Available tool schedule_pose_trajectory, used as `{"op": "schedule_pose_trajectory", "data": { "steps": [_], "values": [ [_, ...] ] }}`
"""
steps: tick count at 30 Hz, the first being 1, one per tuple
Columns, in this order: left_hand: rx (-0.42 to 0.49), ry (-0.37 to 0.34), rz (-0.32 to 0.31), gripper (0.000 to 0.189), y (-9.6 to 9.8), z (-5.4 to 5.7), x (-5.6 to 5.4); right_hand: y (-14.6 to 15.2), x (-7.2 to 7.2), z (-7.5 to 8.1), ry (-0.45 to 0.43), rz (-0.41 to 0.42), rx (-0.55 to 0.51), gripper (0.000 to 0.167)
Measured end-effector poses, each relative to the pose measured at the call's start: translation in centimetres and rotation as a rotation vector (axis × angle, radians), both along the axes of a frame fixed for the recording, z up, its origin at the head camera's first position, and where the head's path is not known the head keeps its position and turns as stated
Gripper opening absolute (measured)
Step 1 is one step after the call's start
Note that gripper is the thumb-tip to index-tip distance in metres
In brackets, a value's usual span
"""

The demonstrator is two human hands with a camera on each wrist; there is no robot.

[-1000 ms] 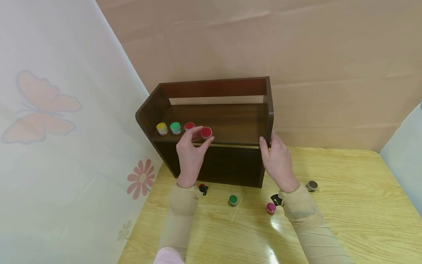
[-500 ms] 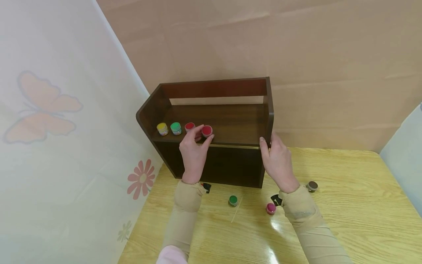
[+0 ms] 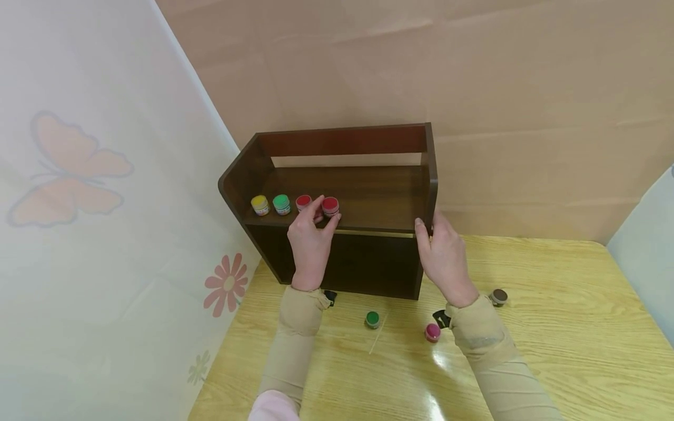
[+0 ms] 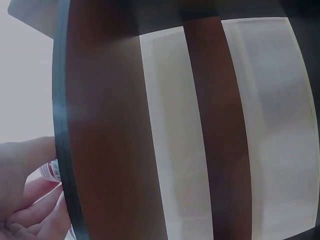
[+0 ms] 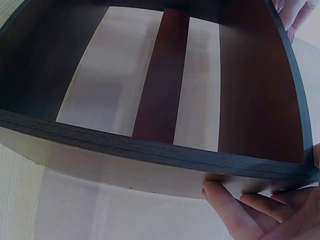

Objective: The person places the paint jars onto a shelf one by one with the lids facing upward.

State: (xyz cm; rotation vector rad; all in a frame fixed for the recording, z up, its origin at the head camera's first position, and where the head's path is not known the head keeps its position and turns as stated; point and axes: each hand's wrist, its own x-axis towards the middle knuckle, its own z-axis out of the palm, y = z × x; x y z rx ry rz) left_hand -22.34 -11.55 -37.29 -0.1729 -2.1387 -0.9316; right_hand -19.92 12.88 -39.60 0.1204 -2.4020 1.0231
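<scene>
- One red-topped jar (image 3: 330, 206) — centre of frame — pinched in the left hand (image 3: 309, 244) at the front of the brown shelf (image 3: 376, 196).
- Right hand (image 3: 444, 257), right of centre, grips the brown shelf's end.
- Three other jars (image 3: 281, 204) stand left of centre.

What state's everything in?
Brown wooden shelf: upright, gripped by right hand
Red round jar: pinched by left hand
Other red jar: partly hidden
Yellow round jar: upright, shelved
Mint round jar: upright, shelved
Green round jar: on yellow table
Magenta round jar: on table
Brown round jar: on table
</scene>
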Motion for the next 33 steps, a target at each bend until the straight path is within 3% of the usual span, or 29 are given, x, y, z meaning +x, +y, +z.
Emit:
{"op": "schedule_pose_trajectory", "data": {
  "steps": [13,25,29,33],
  "values": [
    [-0.030,-0.015,0.027,0.050,0.1,0.2,0.2,0.1,0.0,-0.1,0.012,-0.004,-0.002,0.041],
    [0.005,-0.027,-0.044,0.059,-0.3,0.0,0.4,0.0,0.0,0.0,0.008,0.000,0.000,0.041],
    [0.038,0.011,-0.071,0.061,-0.6,0.0,1.2,-0.1,0.1,0.0,0.003,0.001,0.002,0.040],
    [0.101,0.108,-0.085,0.057,-0.9,0.4,2.5,-0.2,0.2,0.1,-0.001,0.002,0.008,0.041]
  ]
}}
